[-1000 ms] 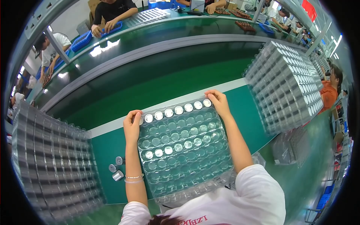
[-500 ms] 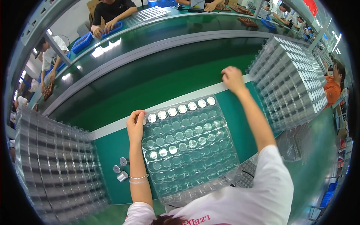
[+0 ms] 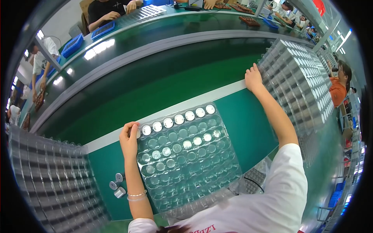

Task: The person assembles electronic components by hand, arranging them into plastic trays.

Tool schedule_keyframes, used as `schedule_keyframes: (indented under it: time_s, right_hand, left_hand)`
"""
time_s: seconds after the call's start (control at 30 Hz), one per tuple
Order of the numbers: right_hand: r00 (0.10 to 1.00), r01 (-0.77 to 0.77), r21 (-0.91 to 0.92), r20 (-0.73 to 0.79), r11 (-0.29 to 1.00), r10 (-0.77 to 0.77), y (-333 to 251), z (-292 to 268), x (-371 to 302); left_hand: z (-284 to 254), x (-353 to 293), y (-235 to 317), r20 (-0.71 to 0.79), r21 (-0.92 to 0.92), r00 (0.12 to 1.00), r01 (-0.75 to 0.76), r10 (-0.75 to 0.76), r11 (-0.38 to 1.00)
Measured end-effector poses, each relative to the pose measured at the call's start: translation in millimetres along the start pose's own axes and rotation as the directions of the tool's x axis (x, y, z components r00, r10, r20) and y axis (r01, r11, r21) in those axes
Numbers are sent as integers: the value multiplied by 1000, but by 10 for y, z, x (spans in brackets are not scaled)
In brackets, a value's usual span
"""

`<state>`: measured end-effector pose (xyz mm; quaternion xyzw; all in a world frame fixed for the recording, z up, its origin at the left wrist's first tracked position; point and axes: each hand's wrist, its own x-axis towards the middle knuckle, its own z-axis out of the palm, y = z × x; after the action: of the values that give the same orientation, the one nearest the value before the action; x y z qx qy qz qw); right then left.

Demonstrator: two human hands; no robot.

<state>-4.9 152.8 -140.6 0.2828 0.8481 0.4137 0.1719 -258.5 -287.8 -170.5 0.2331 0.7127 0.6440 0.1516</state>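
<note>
left hand [image 3: 128, 139] pinches the clear tray [image 3: 190, 171] at its far left corner, on the green table [image 3: 248, 120]; well apart, i see the right hand [image 3: 253, 77] beside the tray stack [image 3: 289, 85], its grip unclear.

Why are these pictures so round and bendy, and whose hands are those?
There's no robot: these are a person's own bare hands. A camera worn on the person's head looks down at them, and its very wide lens bends straight edges. On the green table lies a clear plastic tray with round white pieces along its far edge. The left hand holds that tray's far left corner. The right hand is by a tall stack of trays; I can't tell whether they touch. Another stack stands at the left, and three small silvery cylinders lie beside the left forearm.
</note>
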Motion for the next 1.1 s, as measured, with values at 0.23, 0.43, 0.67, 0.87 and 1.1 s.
schedule_keyframes:
  time_s: [0.23, 0.43, 0.67, 0.87, 1.1]
  right_hand:
    - [993, -104, 192, -37, 976, 114, -44, -120, -83]
    - [833, 110, 834, -374, 541, 407, -698, -728, -114]
    - [942, 184, 983, -179, 11, 284, -879, -809, -115]
    - [916, 269, 958, -285, 95, 283, -856, -767, -190]
    - [933, 166, 980, -120, -109, 340, -816, -844, -181]
  left_hand:
    - [-14, -42, 68, -16, 24, 999, 51, -50, 998]
    - [16, -56, 109, -34, 28, 995, 94, -93, 995]
    - [42, -82, 174, -58, 7, 990, 130, -129, 991]
    - [57, -118, 151, -74, 56, 992, 107, -103, 993]
    - [88, -129, 168, -71, 69, 993, 98, -93, 993]
